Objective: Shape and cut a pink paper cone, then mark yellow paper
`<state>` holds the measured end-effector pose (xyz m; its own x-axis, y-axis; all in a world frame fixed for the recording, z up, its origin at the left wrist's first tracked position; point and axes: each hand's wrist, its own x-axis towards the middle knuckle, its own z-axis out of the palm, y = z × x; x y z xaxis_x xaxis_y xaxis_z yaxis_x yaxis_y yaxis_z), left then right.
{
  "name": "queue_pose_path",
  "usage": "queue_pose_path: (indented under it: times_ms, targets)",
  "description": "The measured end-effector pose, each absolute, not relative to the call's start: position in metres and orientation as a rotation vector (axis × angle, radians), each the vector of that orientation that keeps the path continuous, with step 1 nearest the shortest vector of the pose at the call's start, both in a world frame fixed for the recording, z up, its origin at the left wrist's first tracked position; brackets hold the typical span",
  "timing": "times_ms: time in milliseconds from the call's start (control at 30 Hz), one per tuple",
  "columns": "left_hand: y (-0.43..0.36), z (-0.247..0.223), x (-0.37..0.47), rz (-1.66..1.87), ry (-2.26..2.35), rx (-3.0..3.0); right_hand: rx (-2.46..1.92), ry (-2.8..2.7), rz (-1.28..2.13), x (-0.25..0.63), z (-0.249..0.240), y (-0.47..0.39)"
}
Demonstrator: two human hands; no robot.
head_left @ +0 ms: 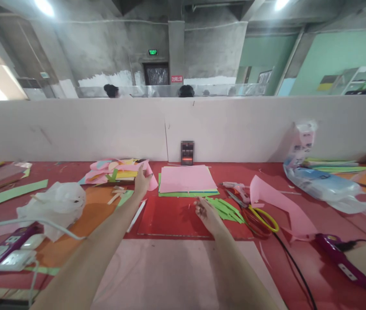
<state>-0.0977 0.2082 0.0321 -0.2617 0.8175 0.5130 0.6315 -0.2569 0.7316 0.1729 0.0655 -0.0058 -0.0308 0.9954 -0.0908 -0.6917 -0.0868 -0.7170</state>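
My left hand (142, 178) reaches to the back left, its fingers over the edge of a heap of coloured paper scraps (118, 173); what its fingertips touch is hard to make out. Over a red sheet (170, 217), my right hand (202, 209) has its fingers curled together, and anything between them is too small to tell. Just right of it lie green paper strips (226, 209). Behind both hands a stack of pink sheets (187, 178) rests on green ones. Scissors with yellow handles (263, 217) and a pink glue gun (239, 189) lie to the right.
A crumpled white plastic bag (56, 204) and a purple power strip (7, 249) are at the left. At the right are a curved pink sheet (279, 202), a plastic package (327, 185) and another purple power strip (347, 262) with a black cable. A low partition (121, 129) stands behind.
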Motion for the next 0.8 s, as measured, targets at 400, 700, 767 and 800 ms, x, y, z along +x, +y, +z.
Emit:
queue_pose_path:
  times_ms: [400,700,767,800]
  targets:
    - [0.149,0.052,-0.033,1.334,1.489,2.385,-0.684,-0.543,1.572,0.174,-0.004,0.066]
    - [0.144,-0.001,0.039,0.463,1.391,2.516,-0.693,-0.566,1.569,0.174,-0.006,0.067]
    - [0.142,0.001,0.043,0.451,1.259,2.600,-0.698,-0.569,1.566,0.174,-0.007,0.068]
    - [0.142,0.003,0.043,0.471,1.211,2.622,-0.698,-0.569,1.565,0.174,-0.008,0.069]
